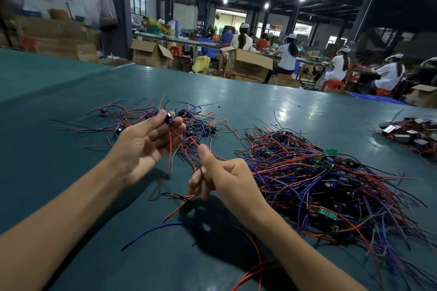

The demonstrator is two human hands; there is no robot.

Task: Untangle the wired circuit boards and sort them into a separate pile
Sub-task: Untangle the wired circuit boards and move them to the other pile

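Observation:
My left hand (146, 146) is raised above the table and pinches a small wired circuit board (169, 118) between thumb and fingertips. Red, black and blue wires hang down from that board. Lower and to the right, my right hand (220, 177) grips those hanging wires (189, 197) in curled fingers, thumb up. A big tangled heap of wired boards (326, 184) lies on the right of the green table (71, 106), with green boards showing in it. Behind my left hand lies a looser spread of wired boards (194, 123).
Another small heap of parts with red wires (411, 134) sits at the far right edge. Loose blue and red wires (151, 231) lie near the front. Beyond the table are cardboard boxes (248, 64) and several seated people at other benches.

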